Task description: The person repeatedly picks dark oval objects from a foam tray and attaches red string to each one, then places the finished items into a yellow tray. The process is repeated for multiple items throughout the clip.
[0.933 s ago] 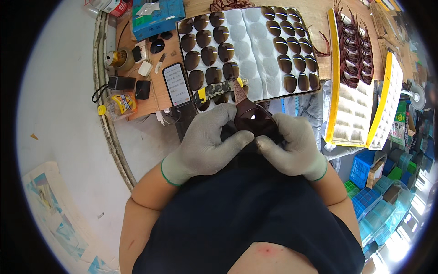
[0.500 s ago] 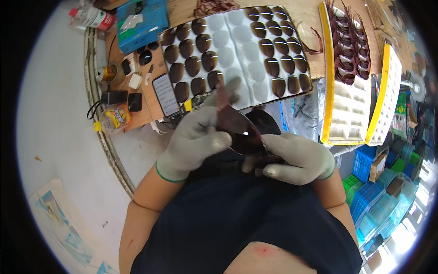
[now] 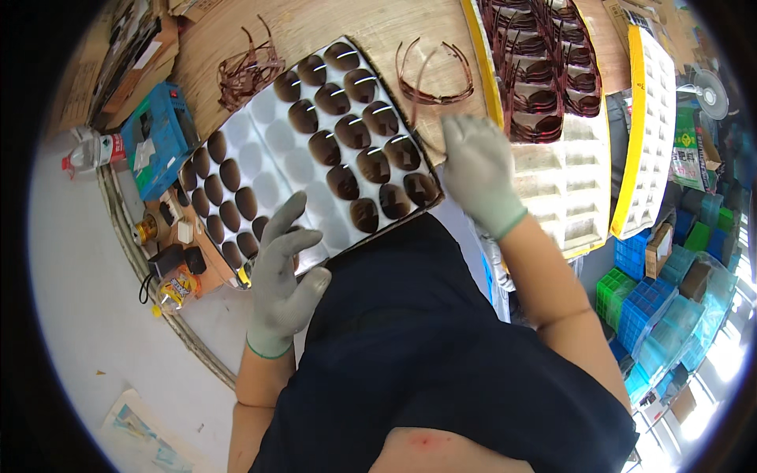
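A gloved worker leans over a bench of tinted lenses, both hands empty. The right hand (image 3: pixel 479 172), fingers loosely spread and palm down, reaches toward a loose brown frame (image 3: pixel 432 75) lying on the wooden benchtop (image 3: pixel 371 24) just beyond the far corner of the lens tray (image 3: pixel 268 169); the fingertips are near the frame but look not quite on it. The left hand (image 3: pixel 284 280) hovers open at the tray's near edge, fingers splayed, pinching nothing.

The white tray holds rows of dark oval lenses (image 3: pixel 371 164) in moulded pockets, with a band of empty pockets down its middle. A second clutch of bare frames (image 3: pixel 246 69) lies beside its upper left corner, and racks of finished glasses (image 3: pixel 544 67) fill the yellow-edged trays (image 3: pixel 564 181) to the right.

By the look of it, this is the pause between pieces: one pair done, the next frame being fetched. The next move would call for a clean pinch on the frame's thin arm (it overlaps its neighbours and could drag them along), then a lens lifted from the tray by its edge.

Much is hard to read. The right hand's underside is hidden, so contact with the bench cannot be confirmed. The tray's near corner vanishes behind the worker's dark shirt (image 3: pixel 441 347), and the small clutter at the left blurs toward the rim.
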`<state>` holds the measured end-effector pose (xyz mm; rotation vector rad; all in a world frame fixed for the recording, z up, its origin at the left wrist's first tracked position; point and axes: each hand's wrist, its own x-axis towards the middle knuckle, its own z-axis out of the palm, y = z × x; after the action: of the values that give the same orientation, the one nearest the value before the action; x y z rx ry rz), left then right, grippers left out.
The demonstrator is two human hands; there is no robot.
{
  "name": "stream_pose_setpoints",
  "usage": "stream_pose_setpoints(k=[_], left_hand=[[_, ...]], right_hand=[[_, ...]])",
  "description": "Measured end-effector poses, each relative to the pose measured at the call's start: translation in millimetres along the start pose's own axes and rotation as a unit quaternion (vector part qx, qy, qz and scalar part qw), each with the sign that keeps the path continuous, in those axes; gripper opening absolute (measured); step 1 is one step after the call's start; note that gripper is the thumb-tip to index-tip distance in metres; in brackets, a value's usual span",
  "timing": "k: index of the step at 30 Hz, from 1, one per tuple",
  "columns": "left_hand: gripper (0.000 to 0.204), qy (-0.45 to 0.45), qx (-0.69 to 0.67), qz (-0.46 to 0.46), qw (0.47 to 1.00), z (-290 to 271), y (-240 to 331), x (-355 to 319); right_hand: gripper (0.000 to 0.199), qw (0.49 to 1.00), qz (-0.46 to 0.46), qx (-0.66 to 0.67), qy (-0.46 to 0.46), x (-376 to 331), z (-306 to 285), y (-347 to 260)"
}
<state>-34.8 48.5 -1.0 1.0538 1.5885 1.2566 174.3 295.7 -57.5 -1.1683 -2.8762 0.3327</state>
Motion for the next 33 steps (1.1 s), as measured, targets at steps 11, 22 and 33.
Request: stream_pose_setpoints(k=[11,22,33], left_hand=[[0.034,0.173,0.003,-0.116,0.978,39,-1,-30],[0.034,0.21,0.038,-0.13,0.968,59,13,-30],[0.026,0.123,0.102,-0.093,0.983,57,14,5]], right_hand=[[0.024,0.982,-0.013,-0.045,-0.182,111,96,64],[0.036,0.987,0.092,0.019,-0.13,108,93,37],[0.024,0.995,0.04,0.054,-0.078,94,87,72]])
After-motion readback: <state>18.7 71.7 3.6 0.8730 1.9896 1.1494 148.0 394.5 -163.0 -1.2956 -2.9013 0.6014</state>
